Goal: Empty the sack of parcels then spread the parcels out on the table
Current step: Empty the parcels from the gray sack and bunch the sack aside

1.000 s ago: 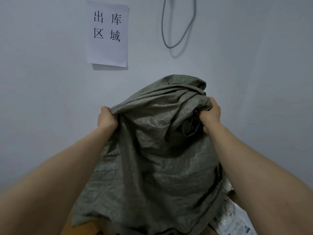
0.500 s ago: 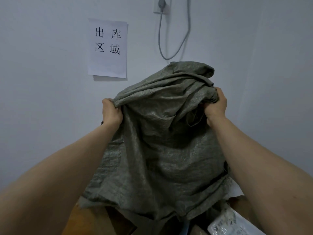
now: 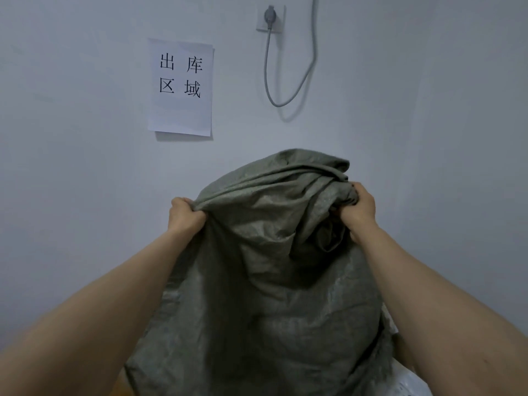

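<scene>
I hold the grey-green woven sack up in front of me, filling the lower centre of the frame. My left hand is clenched on a bunched fold of its cloth at centre left, fingers curled tight around the fabric. My right hand is closed on another gathered wad of the sack at centre right, slightly higher than the left. Between my fists the cloth rises in a rumpled hump, and below them it hangs down in loose creases between my forearms to the bottom edge. At the lower right corner, just beside the sack's frayed edge and under my right forearm, a pale parcel peeks out; I cannot tell what it rests on. On the wall behind, a paper sign with four black characters sits upper left of centre, and a wall socket with a grey cable looping down sits at the upper centre.
</scene>
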A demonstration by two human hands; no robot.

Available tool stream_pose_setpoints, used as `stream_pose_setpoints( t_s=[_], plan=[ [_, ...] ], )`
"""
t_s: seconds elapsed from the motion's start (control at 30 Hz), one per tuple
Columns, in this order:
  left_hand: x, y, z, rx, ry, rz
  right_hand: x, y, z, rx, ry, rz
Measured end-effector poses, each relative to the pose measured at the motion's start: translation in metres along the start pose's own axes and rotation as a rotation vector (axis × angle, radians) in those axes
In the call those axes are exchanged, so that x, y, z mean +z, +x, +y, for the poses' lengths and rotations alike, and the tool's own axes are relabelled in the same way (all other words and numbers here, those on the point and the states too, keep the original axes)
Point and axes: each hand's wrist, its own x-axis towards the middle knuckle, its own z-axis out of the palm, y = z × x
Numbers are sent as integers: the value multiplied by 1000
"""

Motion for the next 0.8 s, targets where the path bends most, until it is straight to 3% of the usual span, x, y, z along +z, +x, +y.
stream_pose_setpoints(
  t_s=[0.1,0.2,0.27,0.33,0.4,0.47,0.57,0.63,0.8],
  plan=[
    [-3,-8,-36,-103,128,-147,0,-13,19,9,-88,-40],
    [-4,-23,-54,-140,244,-464,-1,-17,19,18,-48,-11],
    [-1,-30,-61,-111,468,-583,-2,-15,15,48,4,23],
    [4,-36,-67,-98,725,-566,-3,-14,11,96,73,60],
    [13,-39,-70,-131,808,-480,-3,-13,7,132,152,96],
    [22,-41,-64,-221,633,-415,-5,-14,5,151,208,117],
    [31,-34,-42,-362,62,-293,-10,-14,3,185,290,154],
    [33,-26,-24,-325,-147,-218,-13,-12,0,201,356,189],
    [35,-10,19,-218,-405,-149,-19,-10,-11,206,506,225]
  ],
)
